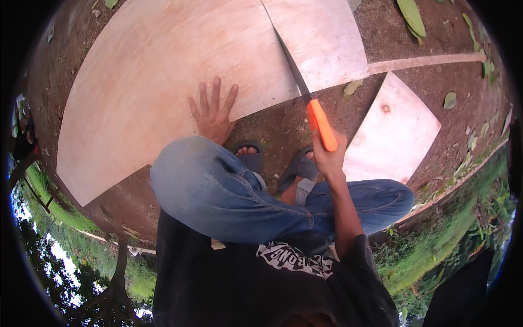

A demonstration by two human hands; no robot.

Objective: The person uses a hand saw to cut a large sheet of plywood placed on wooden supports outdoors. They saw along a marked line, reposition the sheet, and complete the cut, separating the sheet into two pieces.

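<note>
A large pale plywood sheet spreads across the ground in front of me. My left hand lies flat on its near edge with the fingers spread. My right hand is wrapped round the orange handle of a hand saw. The saw's dark blade points away from me and sits along a cut line in the plywood, running from the near edge toward the top of the view. Right of the blade lies the narrower part of the sheet. Whether the two parts still join at the far end is out of view.
A smaller plywood piece with a knot lies on the soil to my right. A thin wooden strip extends right from the sheet's corner. Green leaves are scattered about. My sandalled feet are between my bent knees, close to the sheet's edge.
</note>
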